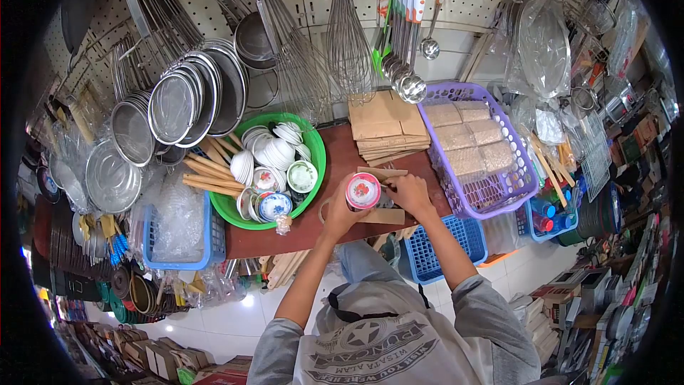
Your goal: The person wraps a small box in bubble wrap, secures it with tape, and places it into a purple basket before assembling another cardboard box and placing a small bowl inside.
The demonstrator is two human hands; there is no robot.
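My left hand [340,218] is wrapped around a small pink-rimmed bowl [363,191] with a red flower pattern, held over the table's front edge. Just to its right, my right hand [409,195] is closed on a strip of brown cardboard [383,172] that reaches behind the bowl. Another brown piece [385,215] shows below, between the hands. Left of my hands stands a green basin [322,158] with white bowls [274,153], patterned bowls and wooden rolling pins [211,184]. A stack of folded cardboard [387,125] lies beyond my hands.
A purple basket [529,196] with wrapped brown packs stands to the right on the reddish table [285,244]. Below hangs or stands a blue basket [443,248]; another blue basket [178,264] is at left. Strainers [174,108], whisks [350,46] and ladles [407,75] hang above.
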